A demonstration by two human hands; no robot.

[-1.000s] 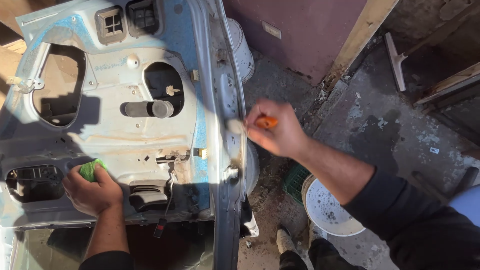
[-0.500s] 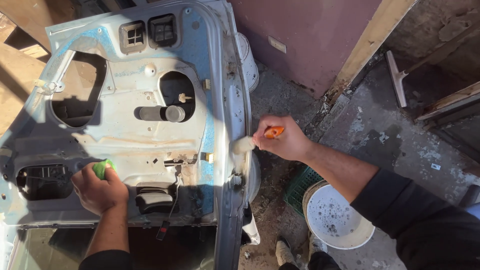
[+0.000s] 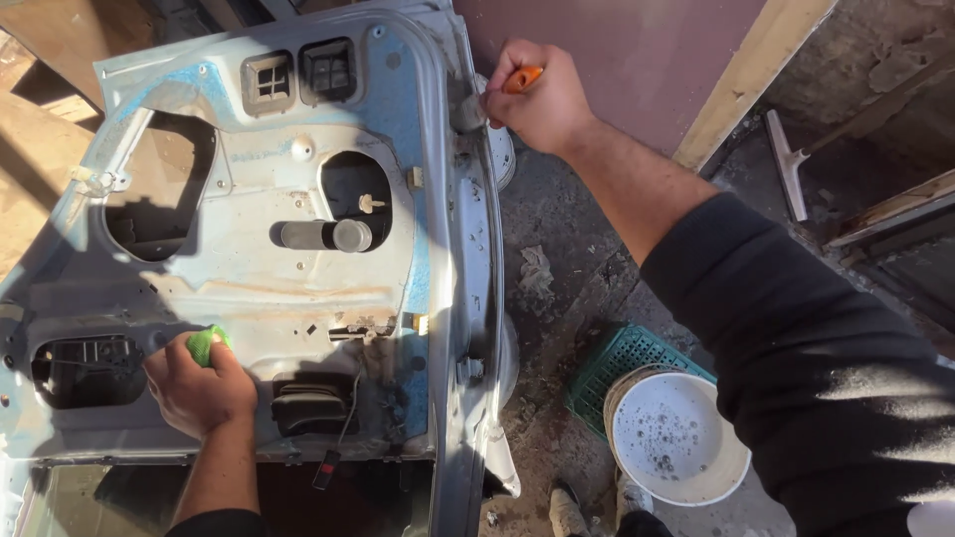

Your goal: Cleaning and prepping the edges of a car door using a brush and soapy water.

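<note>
A stripped car door panel, pale blue and grey, lies across the left of the scene with 2 dark vent squares at its far end. The right hand is at the door's far right edge, its fingers closed around an orange-handled tool whose pale head touches the edge. The left hand rests near the door's near left, fingers curled around a green sponge pressed on the metal. On the dirty floor to the right, a white bucket sits on a green crate.
</note>
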